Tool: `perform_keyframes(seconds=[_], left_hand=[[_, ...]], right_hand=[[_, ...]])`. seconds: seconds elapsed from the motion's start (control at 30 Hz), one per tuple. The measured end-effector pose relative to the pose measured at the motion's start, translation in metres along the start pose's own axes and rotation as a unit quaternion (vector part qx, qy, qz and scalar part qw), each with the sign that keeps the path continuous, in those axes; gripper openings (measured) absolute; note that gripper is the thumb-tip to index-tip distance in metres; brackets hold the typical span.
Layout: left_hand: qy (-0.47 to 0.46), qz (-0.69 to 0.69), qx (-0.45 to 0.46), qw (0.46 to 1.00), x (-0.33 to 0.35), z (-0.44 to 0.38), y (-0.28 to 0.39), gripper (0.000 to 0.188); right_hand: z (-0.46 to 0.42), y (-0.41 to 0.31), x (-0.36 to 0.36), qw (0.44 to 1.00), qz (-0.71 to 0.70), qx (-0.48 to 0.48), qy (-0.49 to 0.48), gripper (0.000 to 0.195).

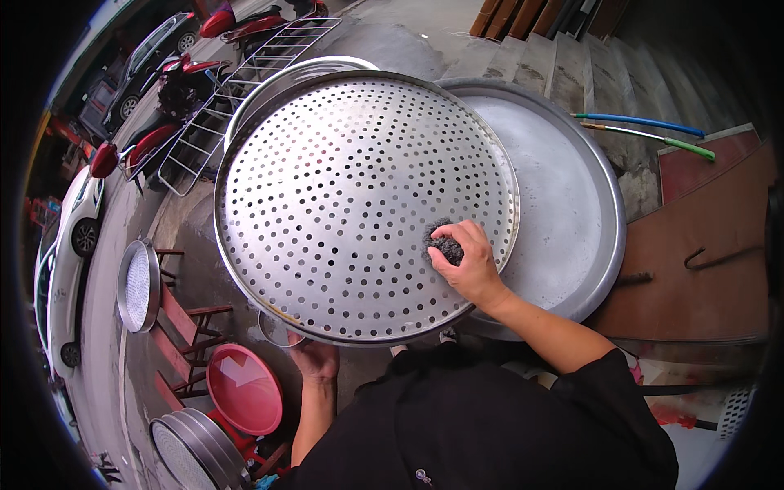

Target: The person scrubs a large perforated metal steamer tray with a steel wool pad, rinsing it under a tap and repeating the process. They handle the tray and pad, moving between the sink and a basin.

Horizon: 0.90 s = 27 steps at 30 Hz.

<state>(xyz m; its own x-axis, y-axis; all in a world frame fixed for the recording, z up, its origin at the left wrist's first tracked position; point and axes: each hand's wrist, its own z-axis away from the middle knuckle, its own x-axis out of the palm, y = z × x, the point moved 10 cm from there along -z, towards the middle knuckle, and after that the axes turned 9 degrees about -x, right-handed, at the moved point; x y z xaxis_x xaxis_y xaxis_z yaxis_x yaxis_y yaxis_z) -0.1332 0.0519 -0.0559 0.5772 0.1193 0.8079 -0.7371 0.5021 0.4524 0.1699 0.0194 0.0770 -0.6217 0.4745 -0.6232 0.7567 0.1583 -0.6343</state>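
Note:
A large round perforated metal steamer tray [367, 202] is tilted in front of me. My right hand [468, 260] holds a dark metal scouring pad [446, 243] against its surface near the lower right rim. My left hand [313, 358] is at the tray's lower left edge, by a wire ring handle [278, 337]; its fingertips are partly hidden under the rim. Behind the tray, to the right, is a wide metal basin [554, 202] with whitish, foamy liquid. Another metal rim [306, 63] shows behind the tray at the upper left.
Left are a red plastic basin [245, 389], stacked steamer trays [196, 450], another perforated tray [138, 286] and wooden stools [177, 315]. A metal rack [196, 141], scooters and cars stand beyond. Concrete steps [569, 67], two long handles [643, 122] and a brown board [704, 263] lie right.

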Motion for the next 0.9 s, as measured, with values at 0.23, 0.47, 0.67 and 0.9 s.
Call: perform_keyframes(seconds=[0.23, 0.47, 0.67, 0.9], left_hand=[[0.024, -0.027, 0.063, 0.997, 0.005, -0.028, 0.058, 0.058], [0.134, -0.077, 0.075, 0.985, -0.007, -0.025, 0.059, 0.059], [0.193, -0.110, 0.129, 0.966, -0.010, -0.011, 0.072, 0.058], [0.187, -0.127, 0.109, 0.968, -0.033, -0.030, 0.074, 0.066]], right_hand=[[-0.003, -0.034, 0.010, 0.960, 0.124, -0.176, -0.177, 0.034], [-0.169, 0.114, 0.047, 0.966, 0.236, -0.075, -0.067, 0.022], [-0.160, 0.076, 0.078, 0.984, 0.118, -0.094, -0.098, 0.018], [-0.099, 0.014, 0.060, 0.952, 0.162, -0.228, -0.123, 0.011]])
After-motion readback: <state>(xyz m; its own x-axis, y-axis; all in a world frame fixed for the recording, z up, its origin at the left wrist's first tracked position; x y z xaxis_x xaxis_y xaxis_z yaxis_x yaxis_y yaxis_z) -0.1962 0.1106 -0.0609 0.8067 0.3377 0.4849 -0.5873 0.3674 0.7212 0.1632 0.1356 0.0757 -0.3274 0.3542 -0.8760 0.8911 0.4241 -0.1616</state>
